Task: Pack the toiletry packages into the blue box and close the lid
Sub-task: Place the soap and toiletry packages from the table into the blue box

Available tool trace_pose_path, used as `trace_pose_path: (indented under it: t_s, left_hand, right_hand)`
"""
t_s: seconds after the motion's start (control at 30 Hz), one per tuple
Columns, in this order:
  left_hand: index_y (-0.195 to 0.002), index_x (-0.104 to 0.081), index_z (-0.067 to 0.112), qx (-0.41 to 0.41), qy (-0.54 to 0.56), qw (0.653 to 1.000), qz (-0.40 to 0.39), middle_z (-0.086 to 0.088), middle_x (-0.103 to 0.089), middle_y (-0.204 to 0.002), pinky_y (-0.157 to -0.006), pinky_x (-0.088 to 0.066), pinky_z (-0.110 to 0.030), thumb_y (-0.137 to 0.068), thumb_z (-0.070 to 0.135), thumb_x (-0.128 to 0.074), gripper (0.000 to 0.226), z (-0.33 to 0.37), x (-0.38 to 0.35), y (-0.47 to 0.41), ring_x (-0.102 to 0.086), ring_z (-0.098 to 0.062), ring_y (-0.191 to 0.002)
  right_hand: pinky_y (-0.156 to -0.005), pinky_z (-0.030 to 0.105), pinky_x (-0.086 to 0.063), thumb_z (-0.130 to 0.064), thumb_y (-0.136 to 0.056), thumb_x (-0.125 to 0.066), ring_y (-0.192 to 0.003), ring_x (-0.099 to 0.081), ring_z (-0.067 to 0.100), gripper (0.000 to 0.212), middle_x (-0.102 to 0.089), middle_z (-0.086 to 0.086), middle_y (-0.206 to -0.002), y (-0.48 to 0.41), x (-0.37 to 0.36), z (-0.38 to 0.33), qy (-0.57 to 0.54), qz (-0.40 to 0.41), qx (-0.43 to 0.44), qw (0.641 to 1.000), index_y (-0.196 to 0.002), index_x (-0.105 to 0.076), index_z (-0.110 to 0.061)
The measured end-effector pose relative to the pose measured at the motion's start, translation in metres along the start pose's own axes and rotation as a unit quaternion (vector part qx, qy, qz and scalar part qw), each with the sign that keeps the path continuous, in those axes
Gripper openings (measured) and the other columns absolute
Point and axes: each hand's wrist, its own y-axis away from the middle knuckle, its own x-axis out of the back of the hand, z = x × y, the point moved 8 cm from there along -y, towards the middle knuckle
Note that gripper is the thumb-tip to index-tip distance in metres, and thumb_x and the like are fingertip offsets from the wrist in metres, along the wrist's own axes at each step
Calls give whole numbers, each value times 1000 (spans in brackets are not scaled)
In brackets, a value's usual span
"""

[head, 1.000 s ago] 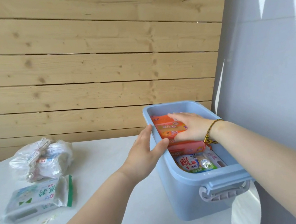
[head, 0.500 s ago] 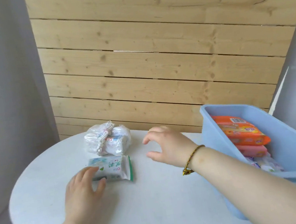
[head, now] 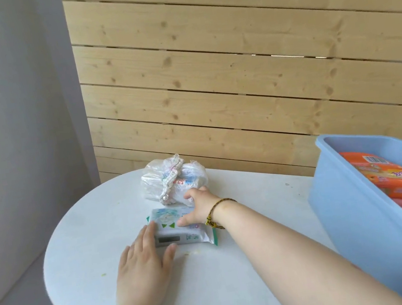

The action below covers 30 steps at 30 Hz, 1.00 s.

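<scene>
- Now both hands have left the blue box [head: 345, 208] and come across to the packages still lying out: a second ago the right one was pressing the orange packs [head: 393, 179] down inside it.
- Left hand [head: 144, 264] lies flat, its grip wide, fingertips touching the wipes pack [head: 183, 230]; nothing is lifted.
- Right hand [head: 198, 207] spans that pack and the tied plastic bag [head: 172, 180] behind it (whether its grip has closed, I cannot tell).
- Two items likely remain to pack; no lid is visible.
- White round surface [head: 251, 263], pale wooden slat wall [head: 234, 68] behind, grey wall left.
</scene>
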Motion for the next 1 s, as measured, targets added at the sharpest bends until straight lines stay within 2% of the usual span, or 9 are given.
trace_pose_path:
  t_s: [0.13, 0.27, 0.37, 0.47, 0.6, 0.67, 0.83, 0.9, 1.0]
  left_hand:
    - [-136, -27, 18, 15, 35, 999, 7, 1, -40, -143, -106, -24, -32, -87, 41, -44, 56, -1, 3, -1, -39, -20, -128]
    - [-133, -34, 15, 81, 101, 992, -5, -9, -54, -129, -103, -26, -36, -85, 36, -51, 55, -6, 7, -10, -44, -28, -123]
    - [-134, -33, 18, 114, 111, 983, -94, -10, -49, -135, -106, -25, -36, -82, 36, -57, 59, -6, 0, -28, -40, -28, -127]
    - [-134, -31, 23, 118, 146, 961, -205, -9, -45, -138, -108, -30, -36, -79, 31, -63, 65, -4, -7, -41, -41, -26, -125]
    - [-132, -35, 23, 108, 230, 938, -235, -7, -47, -134, -102, -37, -33, -77, 18, -66, 63, 2, -9, -39, -48, -23, -115]
    - [-131, -36, 19, 105, 268, 931, -224, -8, -47, -134, -104, -37, -35, -77, 13, -67, 63, 5, -10, -36, -49, -24, -116]
    - [-136, -29, 14, 106, 317, 923, -189, -9, -46, -133, -89, -37, -26, -74, 6, -68, 73, 6, -4, -33, -47, -17, -104]
    - [-136, -27, 14, 121, 347, 911, -188, -7, -50, -125, -84, -38, -25, -74, 4, -68, 75, 4, 2, -33, -51, -17, -99]
    - [-114, -54, 15, 88, 387, 894, -205, 3, -72, -88, -66, -49, -13, -74, 0, -66, 44, 14, 16, -35, -65, -15, -78]
  right_hand:
    - [-110, 35, -31, -46, -73, -69, -135, -35, 23, 90, -31, 7, -150, -3, -7, 5, 39, -77, -21, 996, -143, -24, -12]
    - [-113, 39, -29, -57, -72, -63, -135, -35, 24, 91, -36, 7, -148, 4, -13, 4, 81, -73, -12, 994, -143, -23, -17]
    - [-110, 37, -22, -60, -73, -60, -134, -31, 23, 78, -44, 2, -142, 14, -13, 1, 106, -45, -4, 993, -138, -34, -25]
    - [-106, 37, -20, -58, -76, -57, -127, -37, 21, 63, -52, 2, -131, 23, -11, -9, 145, 13, 37, 989, -127, -47, -22]
    - [-105, 42, -20, -63, -73, -53, -124, -41, 23, 70, -49, 4, -131, 31, -21, -2, 184, 37, 44, 981, -124, -43, -17]
    - [-100, 41, -24, -55, -70, -59, -120, -44, 25, 70, -51, 5, -128, 33, -27, -2, 191, 33, 42, 980, -123, -39, -14]
    - [-95, 39, -28, -32, -70, -65, -116, -47, 26, 63, -51, 6, -123, 40, -23, -19, 205, 107, 85, 969, -124, -37, -14]
    - [-98, 39, -26, -28, -71, -64, -118, -43, 24, 69, -47, 4, -126, 50, -16, -26, 232, 156, 135, 951, -132, -32, -17]
    - [-103, 38, -22, -26, -73, -63, -120, -43, 24, 72, -47, 4, -131, 69, 1, -36, 247, 222, 209, 920, -137, -33, -17]
